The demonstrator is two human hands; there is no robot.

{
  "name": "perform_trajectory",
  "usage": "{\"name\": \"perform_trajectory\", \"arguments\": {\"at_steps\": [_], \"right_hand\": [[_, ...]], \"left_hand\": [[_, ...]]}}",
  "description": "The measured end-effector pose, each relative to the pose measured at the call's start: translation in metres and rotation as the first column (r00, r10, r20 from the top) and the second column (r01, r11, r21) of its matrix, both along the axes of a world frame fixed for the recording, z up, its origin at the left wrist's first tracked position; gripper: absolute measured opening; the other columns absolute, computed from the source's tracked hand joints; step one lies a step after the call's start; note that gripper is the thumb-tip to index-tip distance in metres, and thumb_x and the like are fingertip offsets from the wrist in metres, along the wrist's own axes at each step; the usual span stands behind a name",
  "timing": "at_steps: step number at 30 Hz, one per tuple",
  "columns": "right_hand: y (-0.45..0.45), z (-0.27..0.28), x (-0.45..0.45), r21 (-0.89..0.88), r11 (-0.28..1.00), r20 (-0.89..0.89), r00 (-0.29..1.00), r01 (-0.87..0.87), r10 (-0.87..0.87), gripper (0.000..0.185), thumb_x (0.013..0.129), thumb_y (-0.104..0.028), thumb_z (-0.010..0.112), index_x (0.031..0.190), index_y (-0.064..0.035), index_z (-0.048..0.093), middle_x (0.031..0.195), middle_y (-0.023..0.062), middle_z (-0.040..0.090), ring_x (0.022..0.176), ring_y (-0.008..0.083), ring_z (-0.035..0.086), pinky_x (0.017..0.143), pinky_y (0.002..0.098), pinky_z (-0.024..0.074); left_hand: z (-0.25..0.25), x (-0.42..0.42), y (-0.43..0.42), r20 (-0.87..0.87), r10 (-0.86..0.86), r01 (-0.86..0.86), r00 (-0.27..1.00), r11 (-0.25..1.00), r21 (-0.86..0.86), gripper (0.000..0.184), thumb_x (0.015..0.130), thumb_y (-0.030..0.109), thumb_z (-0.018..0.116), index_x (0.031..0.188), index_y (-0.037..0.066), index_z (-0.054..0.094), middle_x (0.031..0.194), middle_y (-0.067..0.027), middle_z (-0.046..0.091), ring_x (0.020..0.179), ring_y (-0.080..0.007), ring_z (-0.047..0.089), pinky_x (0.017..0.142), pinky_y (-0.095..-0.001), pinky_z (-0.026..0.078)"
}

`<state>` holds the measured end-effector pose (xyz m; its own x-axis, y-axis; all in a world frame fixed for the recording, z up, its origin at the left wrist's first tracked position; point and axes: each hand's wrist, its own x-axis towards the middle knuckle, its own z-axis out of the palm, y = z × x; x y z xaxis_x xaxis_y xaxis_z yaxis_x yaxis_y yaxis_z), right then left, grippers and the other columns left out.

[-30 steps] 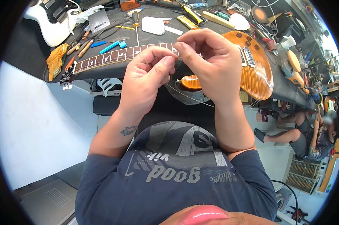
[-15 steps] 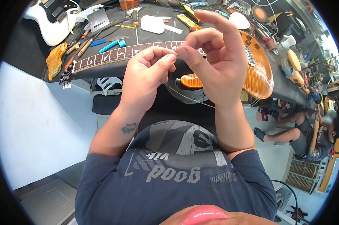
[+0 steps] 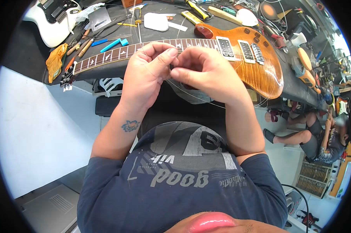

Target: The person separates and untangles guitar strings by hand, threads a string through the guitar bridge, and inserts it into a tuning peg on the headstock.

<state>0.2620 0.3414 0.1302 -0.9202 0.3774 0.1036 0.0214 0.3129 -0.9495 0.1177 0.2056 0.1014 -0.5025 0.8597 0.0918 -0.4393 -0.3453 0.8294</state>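
My left hand (image 3: 147, 75) is closed in a pinch, thumb against the index finger, on a thin guitar string (image 3: 197, 95). My right hand (image 3: 208, 73) is curled beside it, its fingertips meeting the left ones around the same string; the exact grip is partly hidden by the fingers. Below the hands the string hangs in a loose loop toward the right. Just behind both hands lies an amber electric guitar (image 3: 266, 75) on the bench, its fretted neck (image 3: 117, 55) pointing left and partly covered by my hands.
On the bench (image 3: 28, 58) are a white guitar body (image 3: 53, 29), a blue string winder (image 3: 115, 45), a screwdriver (image 3: 138, 17), a yellow cloth (image 3: 56, 62) and a white card (image 3: 156, 21). A sander (image 3: 305, 75) stands at right. Another person (image 3: 319, 136) sits beyond.
My right hand has come down and leftward, its raised fingers now curling in beside the left fingertips. More of the guitar's body shows. My left hand has barely moved.
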Motion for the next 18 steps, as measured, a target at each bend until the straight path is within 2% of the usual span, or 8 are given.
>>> {"name": "perform_trajectory", "arguments": {"at_steps": [3,6,9,10,13,14,17,18], "right_hand": [[-0.008,0.004,0.0,0.012,1.0,0.073,0.997,-0.016,0.015,0.014,0.101,-0.012,0.08,0.103,-0.0003,0.072,0.091,-0.0002,0.073,0.084,0.0054,0.066,0.074,0.0232,0.0553],[0.0,-0.001,-0.002,0.021,1.0,0.051,0.998,0.022,-0.023,0.014,0.102,-0.012,0.079,0.103,0.0003,0.072,0.09,0.0013,0.074,0.08,0.0046,0.067,0.07,0.0229,0.0547],[0.002,0.004,0.001,-0.117,0.99,-0.086,0.992,0.083,-0.094,0.018,0.1,-0.016,0.078,0.1,0.0014,0.075,0.083,0.0061,0.076,0.077,0.0118,0.071,0.071,0.0301,0.0581],[0.0,0.008,0.003,-0.153,0.981,-0.125,0.982,0.12,-0.14,0.015,0.102,-0.014,0.078,0.101,0.0004,0.074,0.084,0.0049,0.076,0.076,0.0091,0.07,0.07,0.0263,0.0576],[0.007,0.014,0.007,-0.176,0.973,-0.148,0.974,0.147,-0.174,0.016,0.101,-0.014,0.079,0.102,0.0007,0.074,0.085,0.0053,0.076,0.076,0.0095,0.07,0.07,0.0256,0.058],[0.01,0.013,0.008,-0.188,0.972,-0.178,0.969,0.139,-0.173,0.017,0.102,-0.015,0.079,0.104,0.001,0.074,0.085,0.0058,0.076,0.075,0.0098,0.071,0.069,0.0255,0.0583],[0.014,0.014,0.011,-0.176,0.972,-0.201,0.961,0.154,-0.189,0.017,0.102,-0.015,0.079,0.105,0.0011,0.074,0.085,0.0062,0.076,0.075,0.0101,0.07,0.069,0.0257,0.0587],[0.017,0.014,0.013,-0.187,0.971,-0.21,0.959,0.151,-0.189,0.016,0.103,-0.015,0.078,0.105,0.001,0.074,0.087,0.0069,0.077,0.077,0.011,0.072,0.07,0.0262,0.0599]], "left_hand": [[-0.003,-0.005,0.0,0.025,-0.014,0.014,1.0,1.0,-0.008,0.02,0.106,0.007,0.07,0.123,-0.002,0.067,0.098,-0.0082,0.074,0.062,-0.0044,0.052,0.06,-0.0225,0.045],[-0.005,-0.013,-0.003,0.136,-0.059,0.054,0.989,0.997,0.047,0.032,0.108,0.016,0.062,0.133,-0.004,0.06,0.106,-0.0139,0.074,0.07,-0.011,0.057,0.071,-0.0278,0.05],[-0.001,-0.011,-0.008,0.289,-0.108,0.051,0.951,0.978,0.201,0.049,0.109,0.031,0.056,0.14,-0.006,0.055,0.112,-0.0186,0.072,0.08,-0.018,0.06,0.083,-0.0361,0.052],[-0.005,-0.017,-0.01,0.288,-0.169,0.093,0.943,0.961,0.26,0.064,0.108,0.048,0.056,0.142,-0.006,0.054,0.114,-0.019,0.071,0.088,-0.0217,0.06,0.089,-0.0413,0.05],[-0.005,-0.017,-0.015,0.277,-0.157,0.065,0.948,0.947,0.314,0.062,0.11,0.044,0.054,0.145,-0.007,0.054,0.12,-0.0187,0.069,0.09,-0.0219,0.058,0.09,-0.0417,0.051],[-0.015,-0.027,-0.015,0.161,-0.161,0.103,0.974,0.942,0.318,0.051,0.112,0.035,0.057,0.143,-0.005,0.057,0.121,-0.0183,0.07,0.099,-0.0221,0.064,0.093,-0.0413,0.056],[-0.018,-0.028,-0.017,-0.012,0.018,-0.016,1.0,0.989,0.15,0.037,0.112,0.018,0.059,0.142,-0.003,0.06,0.124,-0.0183,0.071,0.112,-0.0232,0.069,0.095,-0.0412,0.06],[-0.011,-0.024,-0.019,0.019,0.036,-0.038,0.999,0.992,0.116,0.041,0.11,0.009,0.061,0.148,-0.001,0.055,0.132,-0.0194,0.069,0.122,-0.0252,0.069,0.096,-0.0414,0.062]]}}
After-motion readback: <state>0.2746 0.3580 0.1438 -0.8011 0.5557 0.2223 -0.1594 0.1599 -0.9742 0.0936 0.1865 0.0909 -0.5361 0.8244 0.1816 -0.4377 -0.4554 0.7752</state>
